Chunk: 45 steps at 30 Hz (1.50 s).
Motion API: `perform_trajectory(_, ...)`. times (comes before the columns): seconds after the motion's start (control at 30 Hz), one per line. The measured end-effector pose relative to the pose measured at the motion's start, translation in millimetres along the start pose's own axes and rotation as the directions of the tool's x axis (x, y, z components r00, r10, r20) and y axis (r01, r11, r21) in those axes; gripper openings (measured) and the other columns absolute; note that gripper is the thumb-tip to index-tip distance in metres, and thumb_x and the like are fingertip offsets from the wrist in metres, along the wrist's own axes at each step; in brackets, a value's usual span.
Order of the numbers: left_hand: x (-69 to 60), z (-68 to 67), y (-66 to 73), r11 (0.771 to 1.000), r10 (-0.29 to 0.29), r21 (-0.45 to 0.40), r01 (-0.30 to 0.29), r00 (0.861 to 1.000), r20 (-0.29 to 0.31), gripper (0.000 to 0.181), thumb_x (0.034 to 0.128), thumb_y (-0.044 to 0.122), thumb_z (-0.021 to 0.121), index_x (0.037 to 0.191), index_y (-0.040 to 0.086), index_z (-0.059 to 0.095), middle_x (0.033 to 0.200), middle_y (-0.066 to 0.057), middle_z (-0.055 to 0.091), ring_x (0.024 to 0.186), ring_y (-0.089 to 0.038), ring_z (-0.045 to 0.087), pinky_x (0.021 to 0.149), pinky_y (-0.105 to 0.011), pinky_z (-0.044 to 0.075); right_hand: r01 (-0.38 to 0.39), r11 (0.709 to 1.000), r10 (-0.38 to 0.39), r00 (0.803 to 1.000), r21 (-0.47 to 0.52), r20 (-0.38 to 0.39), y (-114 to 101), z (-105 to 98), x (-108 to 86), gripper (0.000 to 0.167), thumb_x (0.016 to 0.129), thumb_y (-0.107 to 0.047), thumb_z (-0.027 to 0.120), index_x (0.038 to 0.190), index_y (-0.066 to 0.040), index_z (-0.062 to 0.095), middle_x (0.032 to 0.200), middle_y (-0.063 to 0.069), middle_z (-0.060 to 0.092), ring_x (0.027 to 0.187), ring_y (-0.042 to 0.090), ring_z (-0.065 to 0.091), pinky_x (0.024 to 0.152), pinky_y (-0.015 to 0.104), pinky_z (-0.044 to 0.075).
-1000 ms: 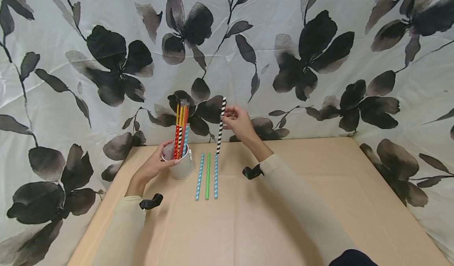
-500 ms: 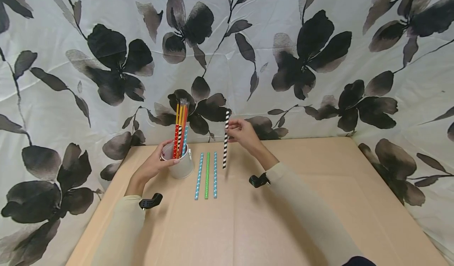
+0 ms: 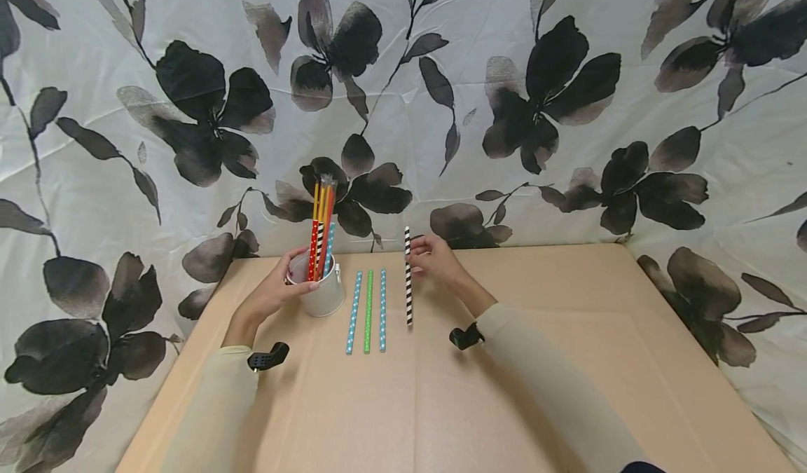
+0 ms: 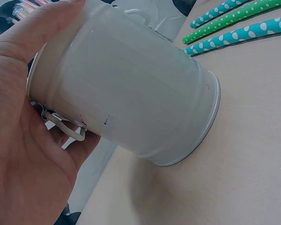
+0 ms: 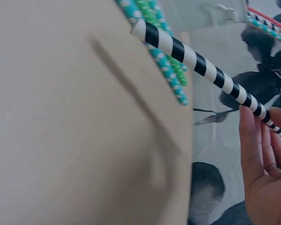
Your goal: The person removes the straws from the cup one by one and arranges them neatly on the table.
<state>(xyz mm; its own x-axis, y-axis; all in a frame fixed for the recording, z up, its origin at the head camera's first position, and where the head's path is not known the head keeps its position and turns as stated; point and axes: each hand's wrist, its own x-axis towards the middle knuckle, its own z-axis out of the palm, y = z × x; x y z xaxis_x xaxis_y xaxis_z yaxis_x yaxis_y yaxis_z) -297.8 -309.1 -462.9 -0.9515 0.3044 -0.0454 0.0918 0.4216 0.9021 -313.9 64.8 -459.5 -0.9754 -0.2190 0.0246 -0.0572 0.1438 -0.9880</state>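
Observation:
My right hand (image 3: pixel 441 261) pinches a black-and-white striped paper straw (image 3: pixel 408 298) near its far end. In the right wrist view the striped straw (image 5: pixel 196 63) is held above the table, its shadow apart from it. On the table to its left lie two blue dotted straws (image 3: pixel 354 312) (image 3: pixel 382 312) with a green dotted straw (image 3: pixel 368 312) between them, side by side. My left hand (image 3: pixel 271 294) grips a small white metal bucket (image 4: pixel 126 79) round its upper part, thumb on the near side. Several straws (image 3: pixel 320 249), red dotted, striped, blue and orange, stand in the bucket.
The light wooden table (image 3: pixel 504 375) reaches back to a white cloth with dark flowers (image 3: pixel 555 108). A wire handle (image 4: pixel 65 129) hangs at the bucket's side. Black wrist cameras (image 3: pixel 269 357) are on both sleeves.
My right hand has brought the striped straw down and toward the right, from behind the right blue straw to beside it. The left hand and bucket have stayed put.

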Motion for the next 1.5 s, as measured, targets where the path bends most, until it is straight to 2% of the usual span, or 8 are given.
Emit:
perform_trajectory(0.3,-1.1,-0.5,1.1,1.000,0.007,-0.006,-0.007,1.000,0.003,0.094,0.0912,0.030,0.077,0.161,0.020,0.016,0.164,-0.019,0.018,0.151,-0.043,0.014,0.116,-0.072,0.015,-0.136,0.983,0.139,0.990,-0.120,0.010,27,19,-2.2,0.029,0.096,-0.005,0.067,0.123,0.001,0.059,0.101,0.012,0.064,0.073,0.017,0.068,0.069,0.032,0.061)
perform_trajectory(0.6,1.5,1.3,-1.8,1.000,0.008,-0.019,-0.009,1.000,-0.004,0.093,0.0913,0.029,0.077,0.161,0.021,0.016,0.164,-0.018,0.018,0.151,-0.043,0.016,0.116,-0.071,0.016,-0.148,0.964,0.146,0.989,-0.218,-0.026,42,29,-1.3,0.034,0.093,-0.005,0.069,0.123,0.003,0.054,0.098,0.012,0.067,0.070,0.016,0.067,0.063,0.027,0.058)
perform_trajectory(0.7,3.5,3.7,-1.7,1.000,-0.001,-0.021,0.000,1.000,-0.015,0.093,0.0908,0.030,0.078,0.161,0.022,0.016,0.163,-0.018,0.019,0.150,-0.043,0.017,0.116,-0.071,0.016,-0.131,0.925,0.123,0.991,-0.356,-0.045,44,30,0.8,0.036,0.089,-0.006,0.073,0.120,0.003,0.056,0.094,0.011,0.068,0.070,0.016,0.065,0.064,0.026,0.054)
perform_trajectory(0.8,5.4,5.5,-1.4,1.000,-0.007,-0.010,0.007,1.000,-0.023,0.094,0.0906,0.032,0.078,0.161,0.022,0.016,0.163,-0.018,0.019,0.150,-0.043,0.016,0.116,-0.072,0.016,-0.125,0.859,0.105,0.992,-0.497,-0.067,44,31,3.4,0.039,0.086,-0.009,0.078,0.118,0.002,0.059,0.094,0.010,0.068,0.076,0.017,0.061,0.068,0.026,0.048)
perform_trajectory(0.9,6.8,7.0,-0.5,1.000,-0.014,-0.002,0.014,0.999,-0.035,0.094,0.0905,0.033,0.078,0.161,0.023,0.016,0.164,-0.018,0.018,0.151,-0.044,0.015,0.115,-0.072,0.016,-0.134,0.819,0.113,0.991,-0.558,-0.072,42,33,6.3,0.040,0.086,-0.012,0.079,0.119,0.000,0.060,0.100,0.010,0.067,0.079,0.017,0.059,0.068,0.026,0.046)
perform_trajectory(1.17,8.4,10.2,1.7,1.000,-0.012,-0.005,0.011,0.999,-0.041,0.094,0.0908,0.031,0.078,0.161,0.023,0.016,0.163,-0.019,0.018,0.150,-0.044,0.017,0.115,-0.072,0.017,-0.147,0.849,0.151,0.988,-0.507,-0.033,41,37,11.9,0.041,0.088,-0.008,0.077,0.123,0.002,0.058,0.094,0.010,0.067,0.060,0.011,0.065,0.054,0.021,0.048)
perform_trajectory(1.37,9.7,12.0,3.9,1.000,-0.021,-0.003,0.021,0.998,-0.058,0.094,0.0906,0.030,0.078,0.161,0.023,0.016,0.164,-0.019,0.018,0.150,-0.044,0.016,0.115,-0.072,0.017,-0.127,0.847,0.143,0.990,-0.516,-0.009,42,34,17.3,0.041,0.089,-0.010,0.077,0.123,0.000,0.058,0.078,0.005,0.067,0.060,0.011,0.062,0.055,0.021,0.046)
perform_trajectory(1.5,10.1,12.5,4.2,1.000,-0.022,0.000,0.022,0.998,-0.059,0.094,0.0916,0.029,0.076,0.161,0.023,0.014,0.164,-0.019,0.017,0.151,-0.043,0.015,0.115,-0.072,0.016,-0.126,0.843,0.148,0.989,-0.524,0.000,40,30,19.5,0.039,0.089,-0.010,0.076,0.123,0.000,0.058,0.079,0.005,0.067,0.064,0.012,0.062,0.057,0.022,0.046)
